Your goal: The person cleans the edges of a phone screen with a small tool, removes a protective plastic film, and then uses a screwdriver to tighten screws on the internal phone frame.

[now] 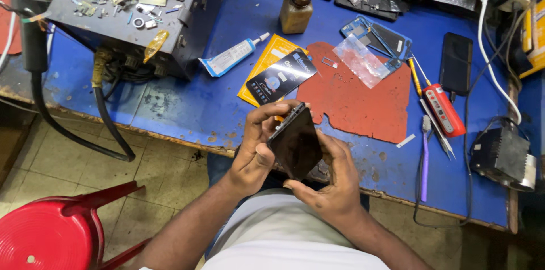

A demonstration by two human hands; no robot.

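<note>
A black smartphone (pixel 295 142) with a dark screen is held tilted above the front edge of the blue workbench (pixel 187 105). My left hand (pixel 256 148) grips its left side, the fingers curled over the top corner. My right hand (pixel 332 182) supports its lower right edge from below, thumb near the bottom corner. Just beyond the phone lie a black screen-protector packet (pixel 281 76) on a yellow one (pixel 267 63), and a red rubber mat (pixel 355 97).
A dark metal box (pixel 142 20) littered with small parts stands back left, a glue tube (pixel 230 57) and brown bottle (pixel 295 9) beside it. A blue phone frame (pixel 377 37), black phone (pixel 456 63), red tool (pixel 444 108), purple toothbrush (pixel 424 156) lie right. A red stool (pixel 51 230) stands below left.
</note>
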